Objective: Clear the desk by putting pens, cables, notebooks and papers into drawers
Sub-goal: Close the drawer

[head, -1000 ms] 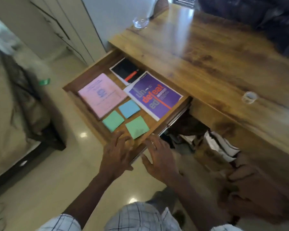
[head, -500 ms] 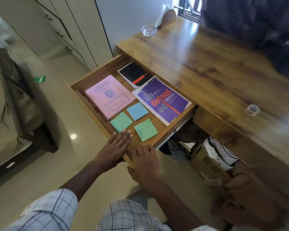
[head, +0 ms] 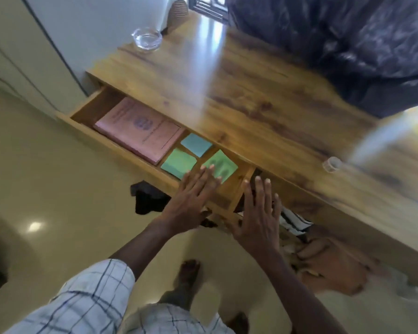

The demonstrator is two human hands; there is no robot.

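Since the drawer at left-centre of the frame stands part-open with both hands flat at its front, the step looks like pushing it shut. The left hand is released, fingers straight, its tips reaching over the front rim above 1 of the 2 green pads. The right hand, likewise released and grasping nothing, sits at the drawer's right corner. To do it well, I'd judge, push evenly with both palms so the drawer runs straight. Draw the left fingertips back before the front meets the desk edge, or they get pinched. Inside lie a pink notebook, a blue pad and the green pads. The notebook cover carries an emblem and printed lines, too blurred to read. An ashtray at top and a tape roll at right sit on the desk.
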